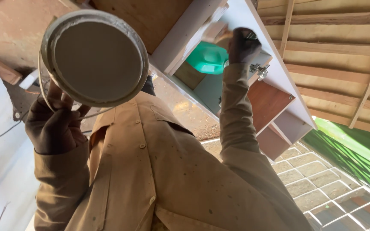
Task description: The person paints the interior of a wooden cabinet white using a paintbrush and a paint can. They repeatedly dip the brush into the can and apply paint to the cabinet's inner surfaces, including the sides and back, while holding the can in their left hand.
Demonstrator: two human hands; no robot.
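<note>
Bucket (95, 57) first: it is round and pale, and we see its flat bottom from below. It is up high, at the top left of the view, above the shoulder of the person in the tan shirt (150, 171). The right hand (54, 124) wears a dark glove and is under the bucket. Its fingers are curled up around the low edge of the bucket and hold it tight. A thin wire handle (41, 85) hangs down beside the hand.

The left hand (243, 45) also has a dark glove. It is raised to the white cabinet (279, 72) and its fingers are closed around a pale thing, maybe a brush (217, 32), but that part is blurry. The brush is pressed on the cabinet's white edge. A green jug (208, 57) is just beside this hand, inside the cabinet. A small metal hinge (258, 69) is just under the hand.

There are wood beams (335, 38) overhead and grey floor tiles (309, 171) down below.
</note>
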